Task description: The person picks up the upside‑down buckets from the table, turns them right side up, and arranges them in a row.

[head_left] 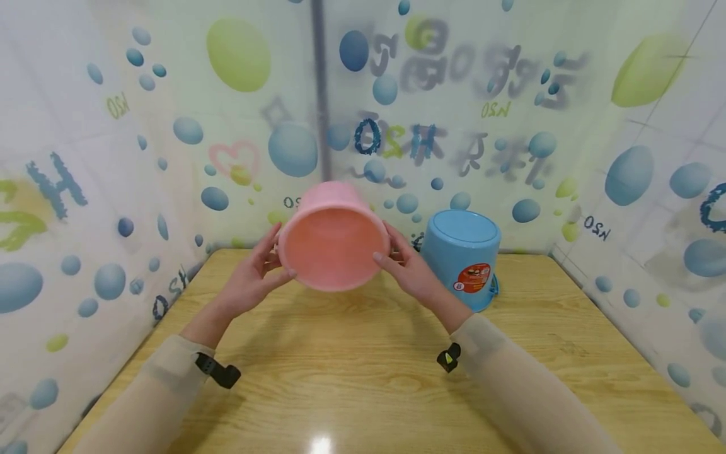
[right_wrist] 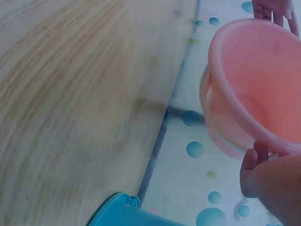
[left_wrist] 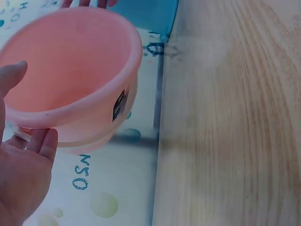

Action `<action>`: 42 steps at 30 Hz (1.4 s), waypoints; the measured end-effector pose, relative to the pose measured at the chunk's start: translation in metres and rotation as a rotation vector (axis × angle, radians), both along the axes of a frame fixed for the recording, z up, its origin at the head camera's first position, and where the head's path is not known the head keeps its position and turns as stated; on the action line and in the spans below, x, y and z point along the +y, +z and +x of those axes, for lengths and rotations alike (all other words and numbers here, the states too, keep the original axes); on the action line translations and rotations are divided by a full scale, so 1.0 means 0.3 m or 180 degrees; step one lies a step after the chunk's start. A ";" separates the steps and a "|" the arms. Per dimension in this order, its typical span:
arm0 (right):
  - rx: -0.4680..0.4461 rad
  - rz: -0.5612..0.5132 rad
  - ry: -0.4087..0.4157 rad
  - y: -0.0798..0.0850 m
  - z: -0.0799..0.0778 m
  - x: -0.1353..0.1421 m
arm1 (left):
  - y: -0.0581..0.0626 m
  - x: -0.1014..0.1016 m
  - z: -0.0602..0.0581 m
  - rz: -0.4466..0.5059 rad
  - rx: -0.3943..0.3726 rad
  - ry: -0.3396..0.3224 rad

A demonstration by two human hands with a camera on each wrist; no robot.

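Both hands hold a pink bucket [head_left: 334, 249] above the table, tilted so its mouth faces me and its base points at the back wall. At the bucket's left side, my left hand [head_left: 249, 280] grips the rim, thumb at the inner edge and fingers outside and beneath. My right hand [head_left: 411, 268] grips the opposite rim the same way. A pale handle [left_wrist: 77, 142] hangs round the bucket's outside, and a dark label [left_wrist: 119, 106] shows near it. Just beyond my right hand, a blue bucket [head_left: 459, 252] stands upside down with its base up.
The wooden table [head_left: 340, 372] reaches back to a wall [head_left: 238, 145] covered in blue and green dots. Patterned walls also close in the left and right sides. The blue bucket's handle [head_left: 495, 287] lies low on its right side, and a red sticker [head_left: 474, 277] faces me.
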State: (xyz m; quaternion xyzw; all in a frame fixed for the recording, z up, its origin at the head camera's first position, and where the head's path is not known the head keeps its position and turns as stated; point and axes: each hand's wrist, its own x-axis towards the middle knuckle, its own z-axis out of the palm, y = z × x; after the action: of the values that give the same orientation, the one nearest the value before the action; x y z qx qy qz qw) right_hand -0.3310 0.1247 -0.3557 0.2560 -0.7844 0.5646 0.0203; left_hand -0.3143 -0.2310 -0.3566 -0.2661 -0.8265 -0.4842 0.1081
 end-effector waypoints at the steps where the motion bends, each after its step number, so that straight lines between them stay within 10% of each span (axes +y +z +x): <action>1: 0.0003 0.0017 0.0002 0.005 0.001 0.002 | 0.005 0.000 0.000 0.0031 0.0000 0.0023; 24: -0.0078 0.0484 0.0607 0.061 -0.012 0.064 | 0.099 -0.058 0.020 -0.0438 -0.0051 -0.0308; 42: 0.0663 0.0961 0.0118 0.055 -0.029 0.072 | 0.114 -0.071 0.004 -0.0911 0.0237 -0.0104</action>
State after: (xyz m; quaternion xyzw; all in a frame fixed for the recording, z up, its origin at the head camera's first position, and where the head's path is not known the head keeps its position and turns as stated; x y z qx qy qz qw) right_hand -0.3397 0.1463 -0.3393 0.3276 -0.8490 0.4113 0.0523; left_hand -0.3130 -0.2523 -0.3223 -0.3099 -0.8780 -0.3530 0.0917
